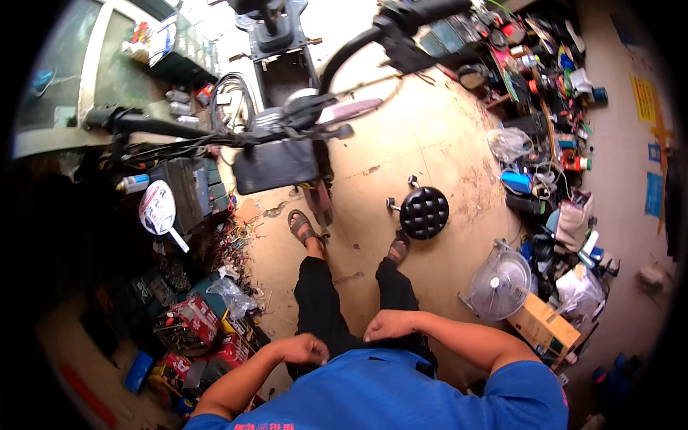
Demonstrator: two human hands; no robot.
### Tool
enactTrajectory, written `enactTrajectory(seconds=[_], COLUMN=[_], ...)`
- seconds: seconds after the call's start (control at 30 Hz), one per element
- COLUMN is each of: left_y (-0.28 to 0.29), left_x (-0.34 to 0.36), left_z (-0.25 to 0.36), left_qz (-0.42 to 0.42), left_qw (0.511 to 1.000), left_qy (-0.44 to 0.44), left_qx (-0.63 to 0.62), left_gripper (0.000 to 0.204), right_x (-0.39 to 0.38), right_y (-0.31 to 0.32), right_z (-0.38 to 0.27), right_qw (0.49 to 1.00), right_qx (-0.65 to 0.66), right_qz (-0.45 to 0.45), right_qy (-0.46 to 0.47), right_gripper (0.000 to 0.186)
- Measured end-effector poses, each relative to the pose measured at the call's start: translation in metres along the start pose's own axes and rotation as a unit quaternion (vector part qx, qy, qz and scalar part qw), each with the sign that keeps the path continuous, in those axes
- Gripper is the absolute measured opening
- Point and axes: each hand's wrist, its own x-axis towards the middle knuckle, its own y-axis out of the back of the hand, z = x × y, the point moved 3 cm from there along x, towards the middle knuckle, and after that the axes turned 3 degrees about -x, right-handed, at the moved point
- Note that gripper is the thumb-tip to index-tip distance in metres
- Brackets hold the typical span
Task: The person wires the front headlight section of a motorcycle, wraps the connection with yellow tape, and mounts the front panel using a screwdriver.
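Observation:
My left hand [304, 349] hangs in front of my waist over the dark trousers, its fingers curled in and no object showing in it. Level with the hem of my blue shirt, my right hand [387, 326] is closed, fingers bent down over the trousers; nothing shows in it either. The two hands are apart. Ahead of my feet stands a two-wheeled scooter [276, 166] with black handlebars and a dark rectangular panel at its front. Beside my right foot is a round black tufted stool [424, 213] with small casters.
A round metal fan [499, 282] and a cardboard box [542, 326] stand on the right, below heaped parts and bags. Left lie loose wires [229, 247], red boxes [197, 322] and a white paddle-shaped fan [158, 208]. Coiled cable [231, 100] hangs by the scooter.

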Motion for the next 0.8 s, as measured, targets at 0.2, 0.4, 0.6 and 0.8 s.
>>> enactTrajectory(seconds=[0.2, 0.4, 0.6, 0.8], left_y=[-0.021, 0.092, 0.194, 0.231], left_x=[0.070, 0.263, 0.345, 0.361], left_z=[0.005, -0.013, -0.073, -0.080], left_qz=[-0.028, 0.204, 0.346, 0.387], left_qw=[0.982, 0.964, 0.915, 0.893], left_qy=[0.125, 0.115, 0.067, 0.077], left_qx=[-0.138, 0.126, 0.196, 0.215], left_gripper=[0.024, 0.035, 0.037, 0.035], right_x=[-0.006, 0.034, 0.006, 0.043], right_y=[0.042, 0.296, 0.437, 0.472], right_z=[0.135, 0.441, 0.568, 0.577], right_qw=[0.975, 0.744, 0.683, 0.820], right_qx=[0.120, 0.083, -0.006, 0.086], right_qz=[-0.119, 0.656, 0.711, 0.565], right_qy=[-0.145, -0.096, -0.170, -0.034], right_gripper=[0.041, 0.059, 0.103, 0.074])
